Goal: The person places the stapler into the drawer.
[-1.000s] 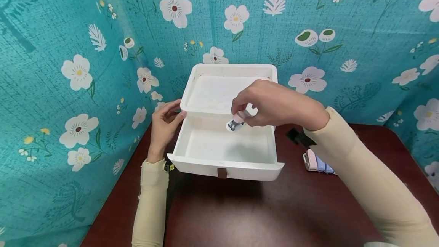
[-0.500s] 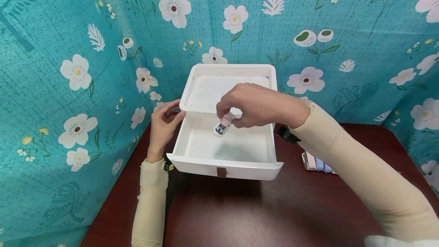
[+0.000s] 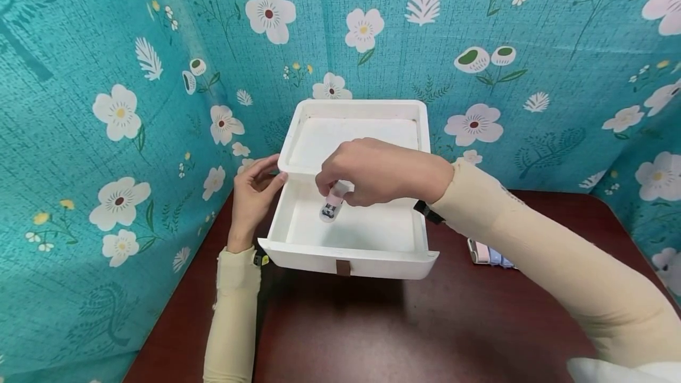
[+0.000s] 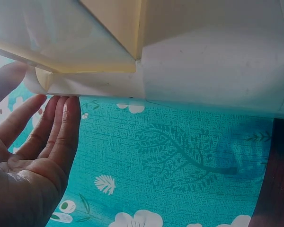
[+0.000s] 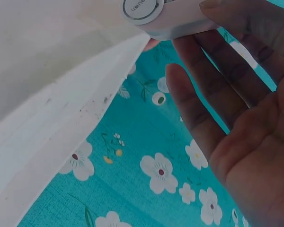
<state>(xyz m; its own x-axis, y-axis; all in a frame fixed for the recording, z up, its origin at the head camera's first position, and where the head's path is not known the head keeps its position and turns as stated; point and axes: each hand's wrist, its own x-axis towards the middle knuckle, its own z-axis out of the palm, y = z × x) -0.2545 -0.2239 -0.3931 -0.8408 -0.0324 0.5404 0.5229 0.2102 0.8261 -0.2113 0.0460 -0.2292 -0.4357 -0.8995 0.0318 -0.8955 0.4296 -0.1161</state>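
Observation:
My right hand [image 3: 367, 173] pinches a small, rounded pale-pink and white item [image 3: 332, 204] over the pulled-out drawer [image 3: 348, 260] of a white box. The item has a round white end with lettering, seen in the right wrist view at the top; its exact kind is unclear. The far fingers partly cover it in the head view. My left hand [image 3: 254, 200] rests at the left front corner of the white box [image 3: 420, 135]. In the left wrist view its straight fingers [image 4: 61, 127] touch the box's side and its thumb lies by the front edge.
Several pink and blue items [image 3: 489, 255] lie on the dark red-brown table [image 3: 479, 324] to the right, partly hidden by the right sleeve. A brown tab [image 3: 343, 268] sits on the drawer front. Flowered teal cloth [image 3: 383, 46] hangs close behind and to the left.
My right hand has carried the pink and white item leftward and slightly down over the drawer. The left hand stays at the box corner.

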